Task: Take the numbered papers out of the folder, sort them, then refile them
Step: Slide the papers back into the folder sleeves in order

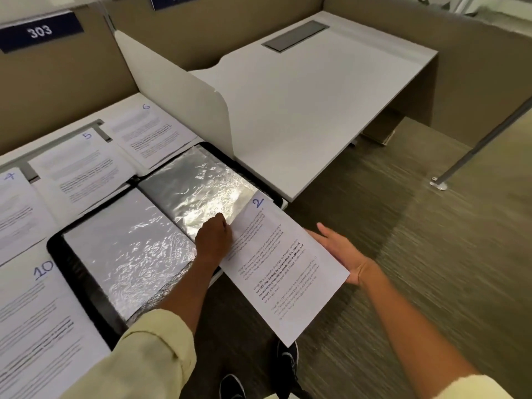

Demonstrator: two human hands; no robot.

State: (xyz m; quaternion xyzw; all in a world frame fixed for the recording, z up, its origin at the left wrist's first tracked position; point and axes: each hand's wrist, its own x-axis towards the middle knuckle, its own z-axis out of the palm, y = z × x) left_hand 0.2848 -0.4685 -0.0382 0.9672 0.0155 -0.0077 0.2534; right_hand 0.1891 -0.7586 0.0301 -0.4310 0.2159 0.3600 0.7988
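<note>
Head view, fingers: left hand (214, 236) pinches the clear sleeve (201, 185) at its open edge; right hand (344, 253) lies flat, fingers straight, under the sheet marked "2" (283, 263).
Hand pose: left arm reaches across the open black folder (86, 283) on the desk (126, 110); right palm faces up, beyond the desk edge.
Task paper: sheet "2" has its top corner at the sleeve mouth, the rest overhanging the floor.
Writing: sheets "10" (37, 321), "7" (17, 208), "5" (83, 168), "6" (152, 131) lie around the folder; sign "303" (40, 31) on the partition.
</note>
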